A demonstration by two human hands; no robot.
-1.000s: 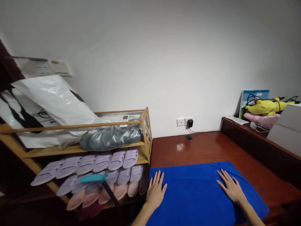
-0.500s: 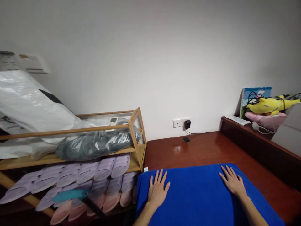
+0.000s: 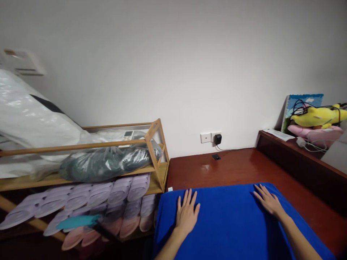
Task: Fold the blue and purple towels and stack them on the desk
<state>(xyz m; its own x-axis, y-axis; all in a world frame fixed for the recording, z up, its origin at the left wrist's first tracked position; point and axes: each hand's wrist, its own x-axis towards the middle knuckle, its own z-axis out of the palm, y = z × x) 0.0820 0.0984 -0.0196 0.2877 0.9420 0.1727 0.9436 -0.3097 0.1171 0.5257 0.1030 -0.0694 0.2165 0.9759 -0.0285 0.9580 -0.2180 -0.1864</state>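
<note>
A smooth blue cloth [image 3: 227,220], perhaps folded or covering something flat, lies on the reddish-brown wooden table [image 3: 208,177]. On its left part rests my left hand [image 3: 187,213], palm down with the fingers spread. My right hand [image 3: 269,200] lies flat near the far right corner of the blue cloth, fingers stretched out and slightly apart. Neither hand holds anything. What lies under the blue cloth, if anything, is hidden. A small white tag [image 3: 170,189] shows at its far left corner.
Left of the table stands a wooden rack [image 3: 159,173] with several lilac slippers [image 3: 100,193], a plastic-wrapped dark bundle [image 3: 105,164] and a remote control [image 3: 127,136]. A black plug [image 3: 217,139] sits in the wall socket. On the right ledge lies a yellow plush toy [image 3: 317,116].
The camera view has shifted a little. My left hand sits slightly farther right on the blue cloth; my right hand has barely moved. Both stay flat.
</note>
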